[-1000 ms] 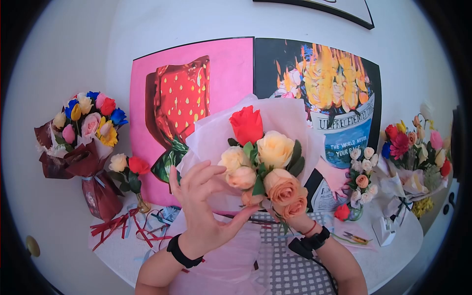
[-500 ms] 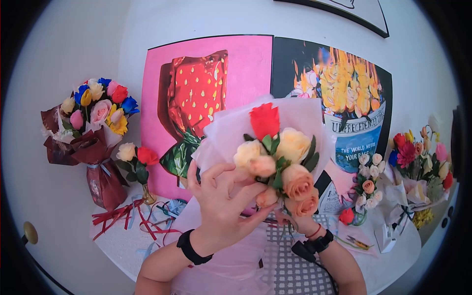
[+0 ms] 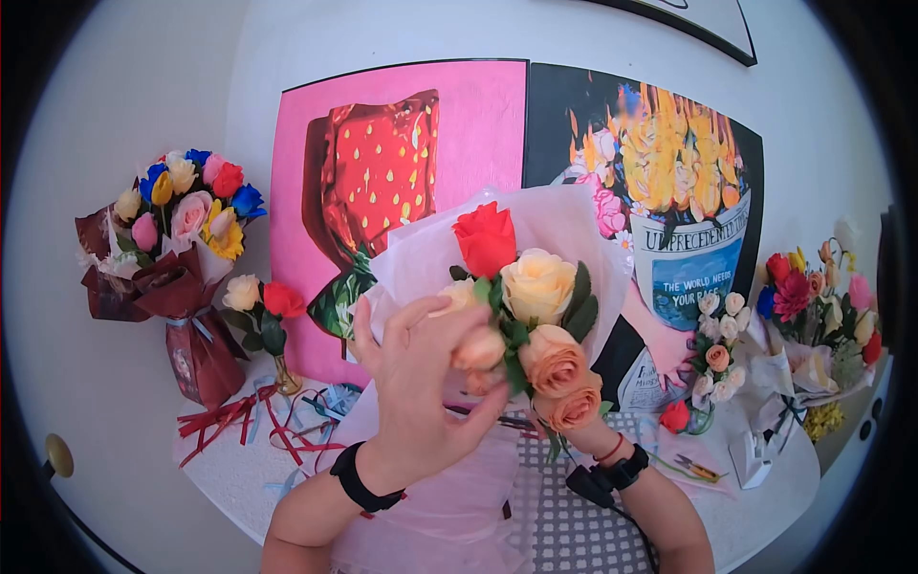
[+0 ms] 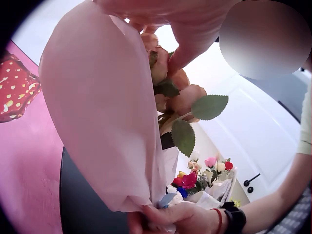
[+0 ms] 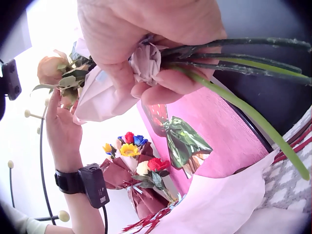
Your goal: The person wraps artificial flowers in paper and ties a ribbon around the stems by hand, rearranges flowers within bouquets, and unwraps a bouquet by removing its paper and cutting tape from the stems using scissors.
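A bouquet in pale pink paper (image 4: 102,107) is held up over the table; in the head view it has a red rose (image 3: 485,239), a cream rose (image 3: 538,285) and peach roses (image 3: 553,362). My right hand (image 5: 156,48) grips the gathered paper and green stems (image 5: 239,100) beneath the blooms. My left hand (image 3: 421,383) is at the bouquet's left side, its curved fingers and thumb around a small peach bloom (image 3: 478,348), which looks blurred. In the left wrist view, the left fingertips touch the peach blooms.
A maroon-wrapped bouquet (image 3: 196,359) and a small vase (image 3: 286,379) stand at the left, near red ribbons (image 3: 215,421). At the right are another bouquet (image 3: 813,359), a white tape dispenser (image 3: 751,457) and yellow-handled cutters (image 3: 703,471). Two paintings (image 3: 469,124) stand behind.
My left hand first reached in over the blooms, then shifted left and closed around a peach one. The bouquet swung right and came back left. My right hand kept its grip.
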A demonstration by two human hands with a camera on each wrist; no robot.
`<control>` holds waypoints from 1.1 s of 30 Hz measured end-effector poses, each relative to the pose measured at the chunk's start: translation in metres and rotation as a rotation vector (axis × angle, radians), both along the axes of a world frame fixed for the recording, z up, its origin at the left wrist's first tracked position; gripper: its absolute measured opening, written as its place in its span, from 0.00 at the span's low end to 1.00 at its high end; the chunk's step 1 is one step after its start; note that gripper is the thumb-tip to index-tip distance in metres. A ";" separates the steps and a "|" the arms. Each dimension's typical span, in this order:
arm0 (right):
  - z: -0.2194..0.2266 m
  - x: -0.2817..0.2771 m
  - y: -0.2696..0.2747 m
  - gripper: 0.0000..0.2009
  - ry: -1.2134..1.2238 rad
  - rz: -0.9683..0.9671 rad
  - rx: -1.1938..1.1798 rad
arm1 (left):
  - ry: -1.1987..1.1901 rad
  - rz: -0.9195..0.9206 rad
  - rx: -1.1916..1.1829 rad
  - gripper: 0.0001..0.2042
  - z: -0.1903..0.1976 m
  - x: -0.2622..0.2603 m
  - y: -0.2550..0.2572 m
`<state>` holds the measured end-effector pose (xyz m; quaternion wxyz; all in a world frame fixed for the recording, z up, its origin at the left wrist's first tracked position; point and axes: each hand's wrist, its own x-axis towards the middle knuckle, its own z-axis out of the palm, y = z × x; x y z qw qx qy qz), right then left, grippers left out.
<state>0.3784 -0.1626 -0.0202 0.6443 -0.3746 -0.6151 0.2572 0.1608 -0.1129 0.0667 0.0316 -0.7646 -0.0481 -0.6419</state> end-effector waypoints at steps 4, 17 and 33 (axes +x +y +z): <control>0.030 -0.018 -0.021 0.14 0.003 -0.016 -0.155 | 0.031 0.022 0.074 0.18 0.001 0.001 0.002; -0.002 0.009 -0.015 0.06 -0.069 -0.096 -0.294 | 0.059 0.185 -0.014 0.16 0.007 -0.005 0.005; 0.048 0.045 -0.065 0.10 -0.140 0.129 -0.473 | 0.138 0.016 -0.050 0.09 0.024 -0.033 0.002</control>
